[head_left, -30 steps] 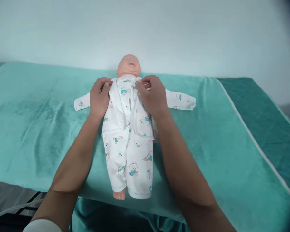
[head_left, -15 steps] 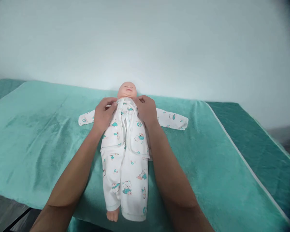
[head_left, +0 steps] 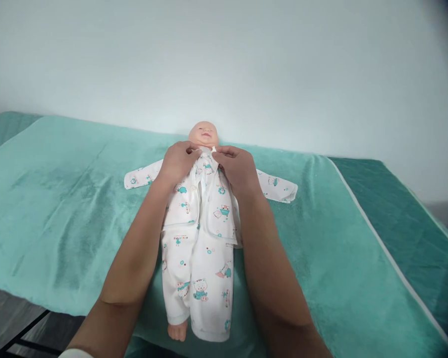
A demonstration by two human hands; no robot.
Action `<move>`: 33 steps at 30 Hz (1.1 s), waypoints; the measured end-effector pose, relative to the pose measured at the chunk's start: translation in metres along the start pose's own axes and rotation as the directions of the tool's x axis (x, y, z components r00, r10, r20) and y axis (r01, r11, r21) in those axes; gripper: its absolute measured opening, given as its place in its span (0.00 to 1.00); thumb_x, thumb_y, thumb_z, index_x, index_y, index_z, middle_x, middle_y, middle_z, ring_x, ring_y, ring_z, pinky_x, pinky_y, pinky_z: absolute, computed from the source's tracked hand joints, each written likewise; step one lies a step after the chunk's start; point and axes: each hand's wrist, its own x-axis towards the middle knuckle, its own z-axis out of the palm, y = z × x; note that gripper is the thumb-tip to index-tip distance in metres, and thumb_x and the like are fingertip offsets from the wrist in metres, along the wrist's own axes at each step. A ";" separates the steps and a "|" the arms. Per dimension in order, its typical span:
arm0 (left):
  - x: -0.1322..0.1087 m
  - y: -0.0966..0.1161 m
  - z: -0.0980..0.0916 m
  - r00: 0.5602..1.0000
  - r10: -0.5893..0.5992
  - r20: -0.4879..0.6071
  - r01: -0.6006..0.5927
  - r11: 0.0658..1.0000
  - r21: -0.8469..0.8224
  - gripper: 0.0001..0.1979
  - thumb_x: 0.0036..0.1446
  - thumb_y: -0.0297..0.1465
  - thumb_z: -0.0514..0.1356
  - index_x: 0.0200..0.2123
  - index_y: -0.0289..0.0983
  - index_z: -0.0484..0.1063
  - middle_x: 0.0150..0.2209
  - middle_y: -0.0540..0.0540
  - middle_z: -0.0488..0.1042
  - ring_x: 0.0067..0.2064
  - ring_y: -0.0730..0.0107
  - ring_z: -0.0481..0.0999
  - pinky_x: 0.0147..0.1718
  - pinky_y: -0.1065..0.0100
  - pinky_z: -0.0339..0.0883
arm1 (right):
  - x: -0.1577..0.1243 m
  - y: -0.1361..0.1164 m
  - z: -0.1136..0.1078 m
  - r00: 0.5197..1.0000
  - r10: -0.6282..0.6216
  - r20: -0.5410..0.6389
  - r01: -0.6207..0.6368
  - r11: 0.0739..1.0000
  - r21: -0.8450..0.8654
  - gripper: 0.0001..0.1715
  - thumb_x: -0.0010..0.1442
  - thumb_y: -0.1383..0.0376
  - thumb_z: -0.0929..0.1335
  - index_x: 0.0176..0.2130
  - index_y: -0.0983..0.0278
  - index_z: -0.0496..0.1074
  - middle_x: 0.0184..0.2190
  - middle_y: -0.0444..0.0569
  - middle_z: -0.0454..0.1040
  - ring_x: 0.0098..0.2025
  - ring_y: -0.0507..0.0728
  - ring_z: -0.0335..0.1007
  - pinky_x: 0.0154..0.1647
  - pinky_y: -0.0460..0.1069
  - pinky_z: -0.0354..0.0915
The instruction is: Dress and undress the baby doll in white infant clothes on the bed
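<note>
We pinch the jacket (head_left: 220, 214) up top with left hand (head_left: 179, 160) and right hand (head_left: 239, 167), now closer together, narrowing its opening.

Light green cloth (head_left: 78, 199): spread, with shallow creases toward its left side.
White edging (head_left: 390, 253): along the cloth's right edge.
Darker green cloth (head_left: 403, 209): beyond that edge, also past the far left corner.
Wall (head_left: 224, 59): pale, behind the far edge.
Floor (head_left: 3, 308): grey, below the near left corner.
Black bars (head_left: 26, 330): under same corner.
</note>
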 end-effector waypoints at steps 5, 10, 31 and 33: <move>0.000 -0.009 0.003 1.000 -0.011 -0.013 0.010 0.996 -0.091 0.04 0.58 0.32 0.64 0.33 0.39 0.76 0.37 0.47 0.80 0.39 0.65 0.76 0.47 0.62 0.68 | 0.006 0.012 0.007 0.996 -0.069 -0.058 0.071 0.997 0.025 0.16 0.50 0.58 0.74 0.39 0.63 0.79 0.36 0.48 0.80 0.41 0.57 0.76 0.46 0.54 0.72; 0.001 -0.014 0.000 0.998 -0.020 0.052 0.028 0.985 -0.168 0.08 0.60 0.35 0.61 0.33 0.38 0.78 0.31 0.48 0.77 0.34 0.67 0.72 0.40 0.64 0.67 | 0.008 0.013 0.004 0.995 -0.094 -0.015 0.094 0.996 0.010 0.16 0.50 0.59 0.74 0.40 0.63 0.79 0.37 0.47 0.80 0.43 0.58 0.77 0.50 0.55 0.73; 0.002 -0.014 0.004 0.997 -0.077 -0.007 0.067 0.907 -0.416 0.04 0.56 0.30 0.67 0.32 0.37 0.75 0.28 0.48 0.75 0.33 0.68 0.74 0.36 0.65 0.69 | 0.007 0.011 0.004 0.971 -0.236 0.047 0.239 0.969 -0.066 0.18 0.57 0.56 0.73 0.47 0.59 0.80 0.43 0.47 0.79 0.49 0.59 0.76 0.53 0.57 0.73; 0.001 -0.006 0.006 0.997 -0.079 -0.015 0.063 0.887 -0.457 0.04 0.58 0.30 0.65 0.32 0.37 0.75 0.28 0.48 0.75 0.32 0.69 0.74 0.35 0.65 0.69 | 0.006 0.012 0.003 0.973 -0.225 0.053 0.228 0.972 -0.060 0.20 0.56 0.55 0.74 0.47 0.59 0.80 0.43 0.47 0.79 0.49 0.59 0.76 0.53 0.58 0.73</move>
